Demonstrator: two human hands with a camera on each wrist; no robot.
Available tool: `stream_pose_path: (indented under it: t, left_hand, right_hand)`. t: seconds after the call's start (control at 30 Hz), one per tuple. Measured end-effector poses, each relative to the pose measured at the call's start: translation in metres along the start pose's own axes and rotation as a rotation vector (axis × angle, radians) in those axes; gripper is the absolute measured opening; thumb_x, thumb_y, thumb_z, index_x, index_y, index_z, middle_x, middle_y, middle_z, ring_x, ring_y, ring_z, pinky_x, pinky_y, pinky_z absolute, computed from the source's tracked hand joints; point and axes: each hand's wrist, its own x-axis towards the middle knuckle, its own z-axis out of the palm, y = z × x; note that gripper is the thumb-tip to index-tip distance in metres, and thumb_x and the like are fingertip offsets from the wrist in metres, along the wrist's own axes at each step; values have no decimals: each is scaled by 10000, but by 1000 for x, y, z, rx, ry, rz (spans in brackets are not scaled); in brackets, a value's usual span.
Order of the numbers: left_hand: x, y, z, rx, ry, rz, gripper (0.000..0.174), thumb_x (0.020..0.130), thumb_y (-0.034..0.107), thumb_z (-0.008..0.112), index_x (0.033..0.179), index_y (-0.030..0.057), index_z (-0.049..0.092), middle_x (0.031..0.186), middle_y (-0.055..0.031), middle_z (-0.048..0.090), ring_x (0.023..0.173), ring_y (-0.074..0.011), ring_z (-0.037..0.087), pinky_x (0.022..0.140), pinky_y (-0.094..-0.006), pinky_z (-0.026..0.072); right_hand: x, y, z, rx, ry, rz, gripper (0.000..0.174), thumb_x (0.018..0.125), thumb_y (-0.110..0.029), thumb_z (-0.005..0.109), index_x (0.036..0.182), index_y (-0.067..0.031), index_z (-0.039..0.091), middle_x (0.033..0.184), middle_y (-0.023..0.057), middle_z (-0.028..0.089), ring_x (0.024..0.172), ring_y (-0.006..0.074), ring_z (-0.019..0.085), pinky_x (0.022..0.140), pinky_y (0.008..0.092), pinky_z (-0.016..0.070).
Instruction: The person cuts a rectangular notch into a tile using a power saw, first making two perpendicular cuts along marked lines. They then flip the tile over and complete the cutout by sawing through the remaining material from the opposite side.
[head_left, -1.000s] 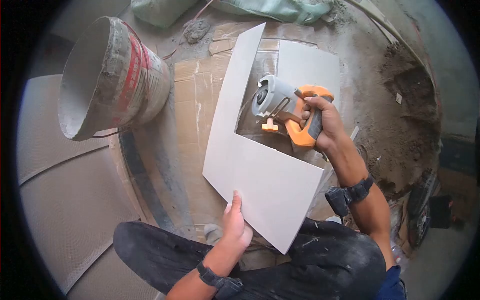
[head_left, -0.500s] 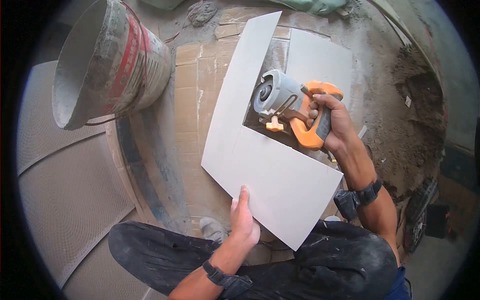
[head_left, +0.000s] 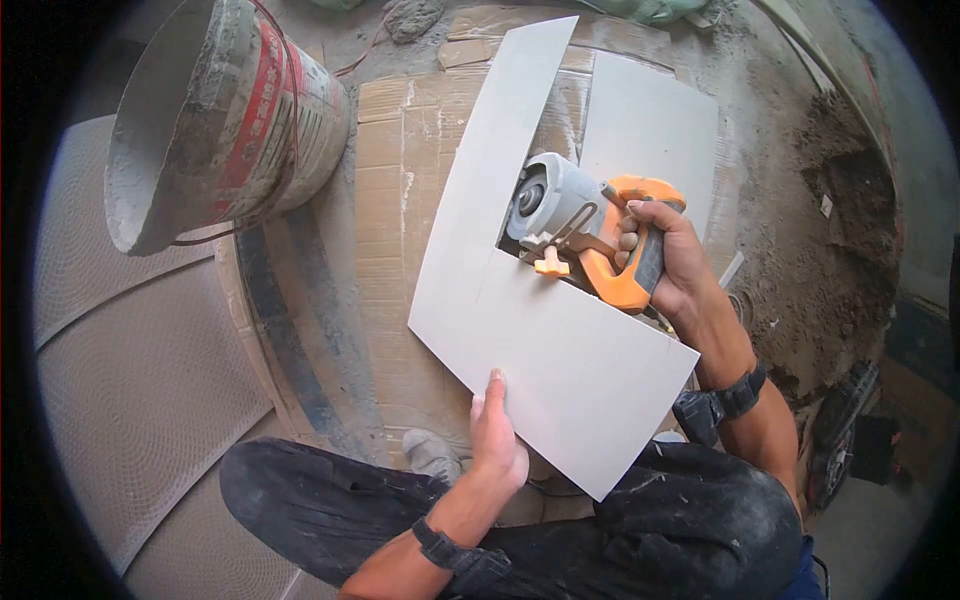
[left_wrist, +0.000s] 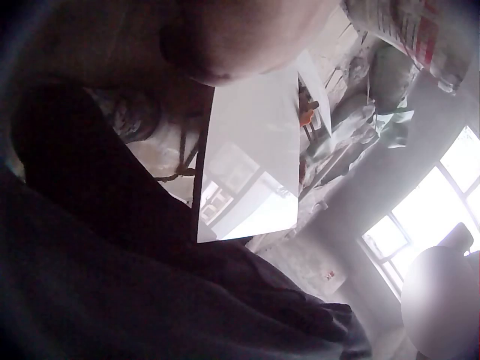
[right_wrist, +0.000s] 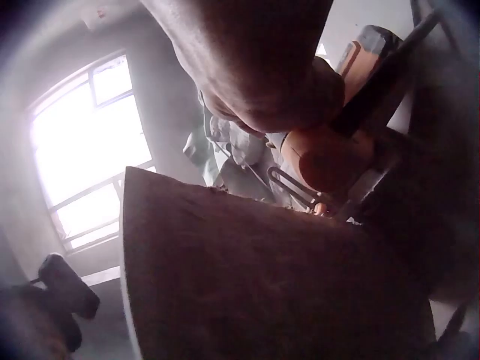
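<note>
An L-shaped white tile point(head_left: 560, 370) lies tilted above the cardboard, its lower corner near the person's lap. The left hand point(head_left: 497, 440) grips its lower left edge, thumb on the top face, other fingers mostly hidden beneath. In the right hand point(head_left: 675, 262) is the handle of an orange and grey cutting tool point(head_left: 625, 245), whose round guard sits in the tile's notch, at the inner corner. The left wrist view shows the tile's glossy face point(left_wrist: 251, 165); the right wrist view shows its dark underside point(right_wrist: 262, 285) and the tool's orange body point(right_wrist: 326, 157).
Another white tile piece point(head_left: 650, 130) lies on the cardboard point(head_left: 385, 220) behind the tool. A dusty bucket point(head_left: 240, 130) stands tipped at the upper left, near stacked patterned sheets point(head_left: 150, 330). Sand or soil point(head_left: 830, 250) is heaped at the right; a shoe point(head_left: 430, 455) shows below the tile.
The tool has moved down toward the tile's inner cut edge. In the head view, the tile and both hands have shifted right, partly with the camera's movement. Both grips stay the same.
</note>
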Motion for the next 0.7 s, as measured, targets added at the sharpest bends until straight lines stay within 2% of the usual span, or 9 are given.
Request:
stream_pose_path:
  t: [0.33,0.7]
  left_hand:
    - [5,-8,-13,11,-48,20,503,1076,376,436,1441,36,370,1429,-126,493,1318,-261,480,1126,-450,378]
    - [5,-10,-14,-4,-40,10,499,1079,368,433,1437,26,369,1420,-131,499,1315,-261,480,1129,-447,373]
  right_hand:
    - [-3,1,3,-28,26,-110,204,894,-126,643,1074,-73,563,777,12,576,603,107,594,509,275,537]
    - [-9,-3,11,-47,28,-115,167,905,-138,636,1049,-67,592,763,9,581,598,108,584,555,292,535]
